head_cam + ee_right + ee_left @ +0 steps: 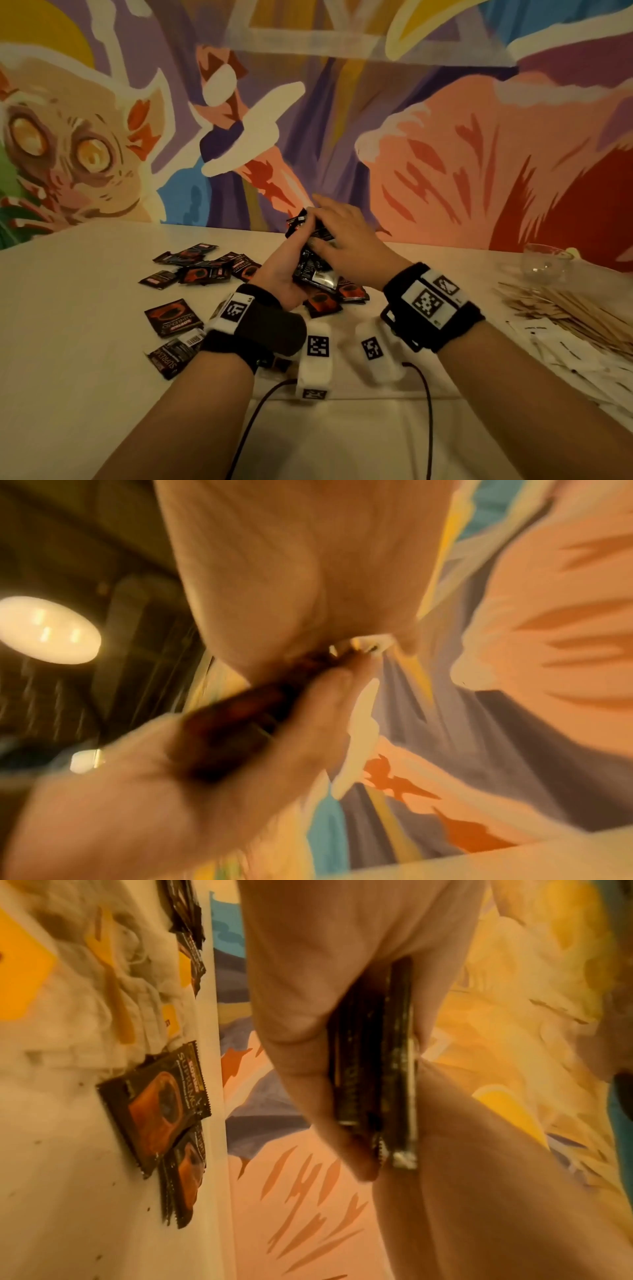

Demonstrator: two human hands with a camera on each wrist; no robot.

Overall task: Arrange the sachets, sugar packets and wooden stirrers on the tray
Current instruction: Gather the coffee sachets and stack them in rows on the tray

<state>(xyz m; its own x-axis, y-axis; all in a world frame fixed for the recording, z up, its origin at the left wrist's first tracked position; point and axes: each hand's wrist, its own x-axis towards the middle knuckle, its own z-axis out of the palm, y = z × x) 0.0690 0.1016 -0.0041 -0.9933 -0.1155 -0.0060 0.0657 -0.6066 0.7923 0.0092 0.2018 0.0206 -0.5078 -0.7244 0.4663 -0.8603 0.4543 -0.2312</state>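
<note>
Both hands hold a stack of dark sachets [313,263] upright above the white table [85,274], near its far edge. My left hand [287,270] grips the stack from the left, thumb and fingers clamping its edges [373,1064]. My right hand [342,233] lies over the top and right side, thumb pinching the near face; its wrist view shows only a dark blur of sachets [232,723]. More loose sachets [202,270] lie scattered to the left and under the hands. Wooden stirrers [568,311] and white sugar packets [575,356] lie at the right.
A glass cup [544,263] stands at the far right beyond the stirrers. White tea bags with yellow tags [103,974] lie beside the sachets in the left wrist view. A painted wall [411,137] rises right behind the table. Cables [428,411] trail over the near edge.
</note>
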